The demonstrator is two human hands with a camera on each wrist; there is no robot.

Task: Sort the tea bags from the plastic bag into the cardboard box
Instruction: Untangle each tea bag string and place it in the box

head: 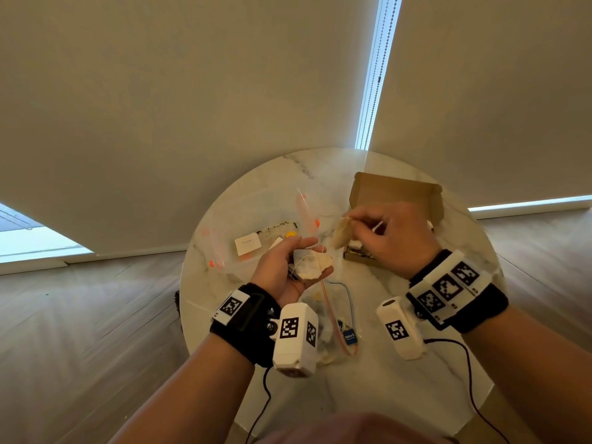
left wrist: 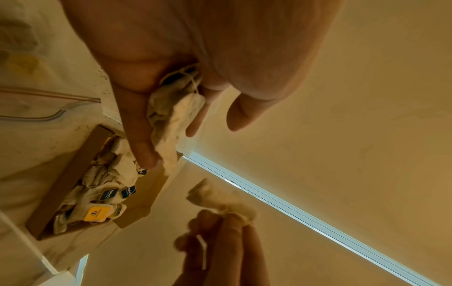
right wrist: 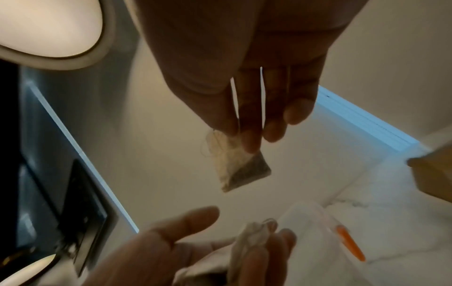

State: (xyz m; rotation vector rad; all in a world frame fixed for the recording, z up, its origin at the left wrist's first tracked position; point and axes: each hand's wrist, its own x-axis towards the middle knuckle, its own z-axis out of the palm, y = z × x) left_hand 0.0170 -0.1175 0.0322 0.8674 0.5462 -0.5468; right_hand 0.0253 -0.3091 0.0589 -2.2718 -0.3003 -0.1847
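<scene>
My left hand (head: 288, 270) is palm up over the table, cupping a small bundle of pale tea bags (head: 309, 265) (left wrist: 171, 116) with the fingers curled round them. My right hand (head: 384, 232) pinches one tea bag (head: 341, 232) (right wrist: 234, 160) by its top corner; it hangs just left of the open cardboard box (head: 400, 193). In the left wrist view the box (left wrist: 73, 174) holds several tea bags with blue and yellow tags. A clear plastic bag (head: 224, 238) with an orange zip lies left of my hands.
The round marble table (head: 400, 395) stands against closed blinds. A second clear bag with a red and blue seal (head: 336, 315) lies under my wrists, holding a blue tag. Cables trail from both wrist cameras. Wooden floor surrounds the table.
</scene>
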